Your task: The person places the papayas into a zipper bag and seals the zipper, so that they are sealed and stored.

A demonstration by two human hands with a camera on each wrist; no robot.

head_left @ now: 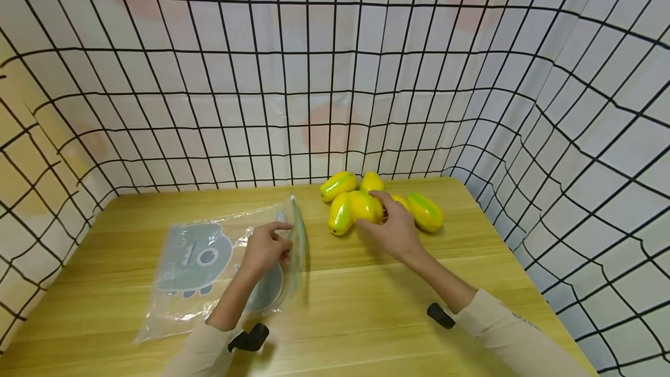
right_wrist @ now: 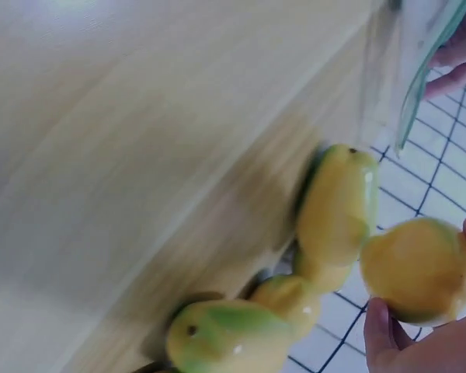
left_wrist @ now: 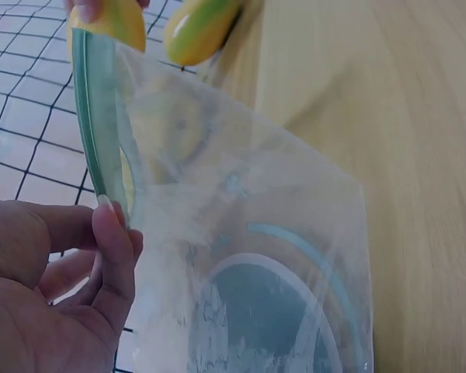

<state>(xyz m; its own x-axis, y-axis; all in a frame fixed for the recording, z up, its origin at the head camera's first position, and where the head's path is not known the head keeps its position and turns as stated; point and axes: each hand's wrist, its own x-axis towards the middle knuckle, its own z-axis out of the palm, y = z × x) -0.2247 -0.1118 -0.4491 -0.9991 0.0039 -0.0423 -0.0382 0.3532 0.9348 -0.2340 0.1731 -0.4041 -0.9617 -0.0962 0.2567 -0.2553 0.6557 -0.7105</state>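
My left hand (head_left: 266,249) pinches the green zip edge of a clear zip bag (head_left: 201,252) printed with a blue-grey cartoon animal. In the left wrist view, thumb and fingertip meet on the strip of the bag (left_wrist: 256,202), and that edge stands up from the table. My right hand (head_left: 399,231) grips a glossy yellow-green papaya-like fruit (head_left: 365,207) between thumb and fingers, also plain in the right wrist view as a rounded fruit (right_wrist: 419,268). Another such fruit (head_left: 340,215) lies just left of it, with a longer one (head_left: 427,213) beyond the right hand.
Two more fruits, one slanted (head_left: 337,187) and one rounder (head_left: 372,181), lie at the table's back edge. Part of another fruit (head_left: 401,201) shows behind the right hand. Black wire mesh (head_left: 309,95) surrounds the wooden table (head_left: 361,319) at the back and sides.
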